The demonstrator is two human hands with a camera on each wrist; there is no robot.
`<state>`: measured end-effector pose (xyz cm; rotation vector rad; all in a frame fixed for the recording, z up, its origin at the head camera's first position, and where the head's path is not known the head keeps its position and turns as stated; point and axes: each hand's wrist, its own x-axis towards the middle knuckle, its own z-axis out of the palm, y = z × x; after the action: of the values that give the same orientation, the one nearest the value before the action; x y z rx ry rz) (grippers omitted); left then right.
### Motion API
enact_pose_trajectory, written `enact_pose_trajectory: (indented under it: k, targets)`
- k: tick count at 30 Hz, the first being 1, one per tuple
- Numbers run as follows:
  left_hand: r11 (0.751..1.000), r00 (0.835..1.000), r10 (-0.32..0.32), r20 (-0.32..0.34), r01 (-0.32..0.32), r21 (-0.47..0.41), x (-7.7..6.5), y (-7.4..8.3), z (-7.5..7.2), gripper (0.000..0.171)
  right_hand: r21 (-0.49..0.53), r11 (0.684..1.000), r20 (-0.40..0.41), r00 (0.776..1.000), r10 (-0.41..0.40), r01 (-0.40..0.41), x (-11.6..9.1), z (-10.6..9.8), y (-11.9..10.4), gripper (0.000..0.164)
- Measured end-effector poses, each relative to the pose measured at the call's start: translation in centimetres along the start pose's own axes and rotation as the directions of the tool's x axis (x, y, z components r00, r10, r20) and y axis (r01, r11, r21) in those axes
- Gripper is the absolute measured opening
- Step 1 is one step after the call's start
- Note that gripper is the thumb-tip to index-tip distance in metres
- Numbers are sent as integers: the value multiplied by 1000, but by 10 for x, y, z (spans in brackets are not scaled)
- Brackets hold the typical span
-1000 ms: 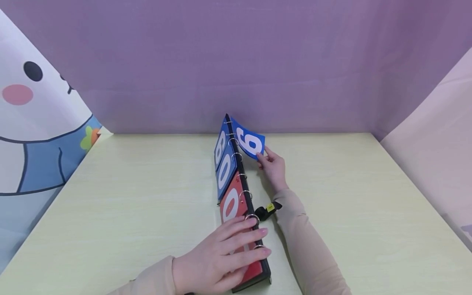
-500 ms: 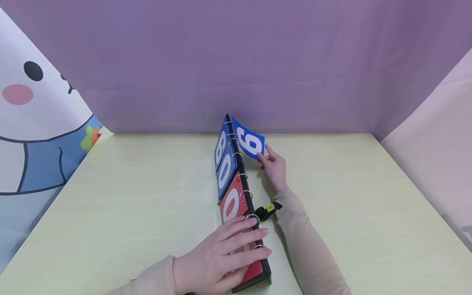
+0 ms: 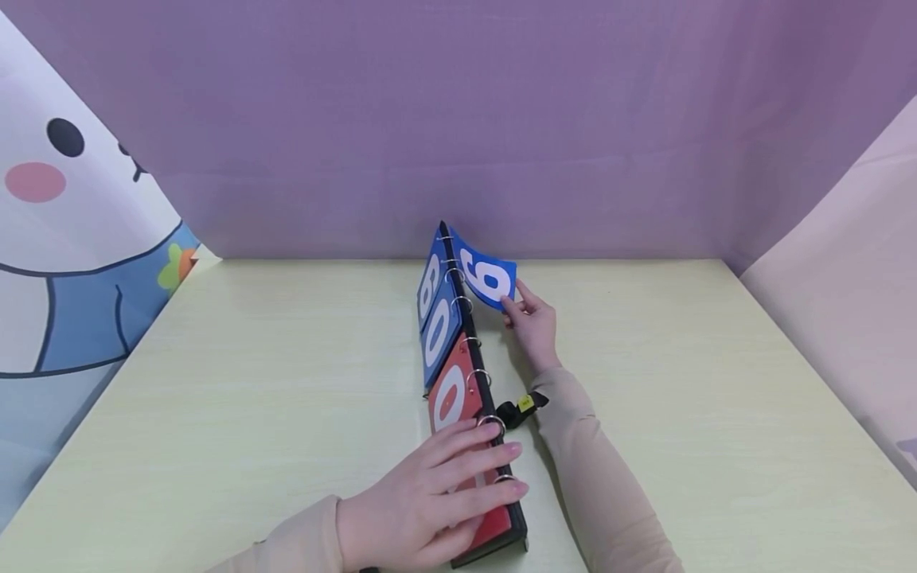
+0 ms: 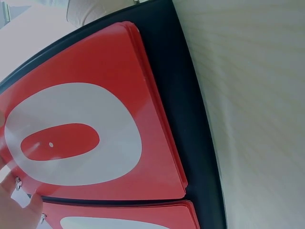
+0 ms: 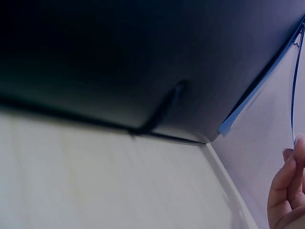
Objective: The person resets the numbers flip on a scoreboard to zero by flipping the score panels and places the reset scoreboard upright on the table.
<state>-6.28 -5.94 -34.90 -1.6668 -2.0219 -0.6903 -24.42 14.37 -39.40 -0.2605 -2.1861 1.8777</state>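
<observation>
A tabletop flip scoreboard (image 3: 487,398) with a black ringed ridge stands lengthwise on the table, like a tent. My left hand (image 3: 430,493) grips its near end, fingers laid over the ridge and thumb against the red side. A red card with a white 0 (image 4: 114,62) fills much of the left wrist view. At the far end my right hand (image 3: 532,322) pinches the free edge of a blue number card (image 3: 489,274), held out from the right side and bent. The right wrist view shows that card edge-on, at the fingertips (image 5: 299,140).
Blue number cards (image 3: 438,334) hang on the scoreboard's left side, beyond a red 0 card (image 3: 451,390). Pale table (image 3: 286,398) lies around it. A purple backdrop (image 3: 458,119) rises behind the far edge. A black device with a yellow label (image 3: 521,407) sits at the right wrist.
Almost nothing differs. The right hand keeps its pinch on the blue card, with only a very slight shift to the right.
</observation>
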Motion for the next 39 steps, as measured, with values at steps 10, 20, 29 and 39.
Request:
enact_pose_trajectory:
  k: [10,20,29,39]
  targets:
    - [1000,1000,14,-15,-14,1,0,0,1,44,186,980,53,997,62,-71,0,1,0,46]
    - [1000,999,22,-46,-23,-6,1,0,3,44,631,701,315,936,159,-332,-1,-4,-4,38]
    - [999,999,-37,12,37,-3,-1,0,2,44,856,384,361,932,38,-347,11,-17,-5,21]
    - [1000,1000,11,-6,-11,10,3,-2,13,45,824,510,311,950,-43,-247,12,-35,-19,15]
